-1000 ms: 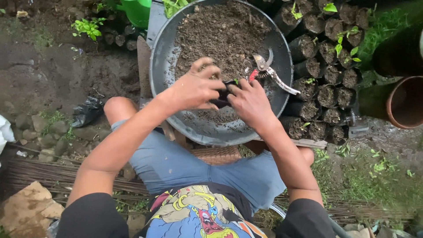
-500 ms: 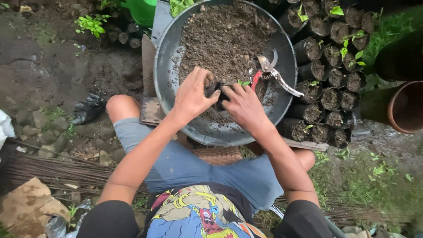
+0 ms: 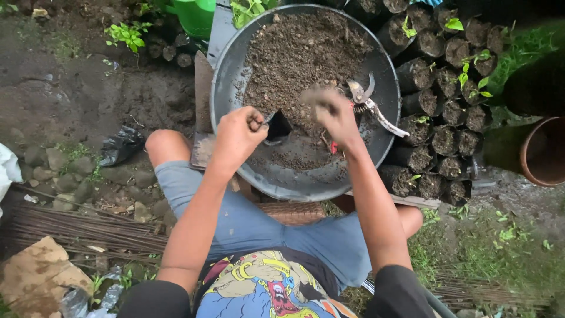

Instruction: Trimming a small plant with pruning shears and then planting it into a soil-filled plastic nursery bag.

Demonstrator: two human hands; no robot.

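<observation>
**Filling a black nursery bag at the soil basin**

The small black nursery bag (image 3: pixel 278 126) sits inside the wide grey basin (image 3: pixel 235 76), near its front rim, mouth open and dark; it looks empty or barely filled, though you cannot see its bottom.

Your left hand (image 3: pixel 238 132) is fisted at the bag's left edge, fingers curled together and pinched on the rim to hold the mouth open. Your right hand (image 3: pixel 332 112) is just right of the bag, blurred with motion; fingers look cupped together, possibly carrying soil, but you cannot tell for sure.

The loose soil heap (image 3: pixel 306 50) fills the far half of the basin. Pruning shears (image 3: pixel 371 103) lie on the soil toward the right rim, touching neither hand.

Beyond the basin's right edge, rows of filled black bags (image 3: pixel 438 100) stand packed together, some with small green seedlings. A green watering can (image 3: pixel 197 15) stands past the far left rim, a terracotta pot (image 3: pixel 544 153) at far right.

Judgement: many bags done; this one is at its start.
</observation>
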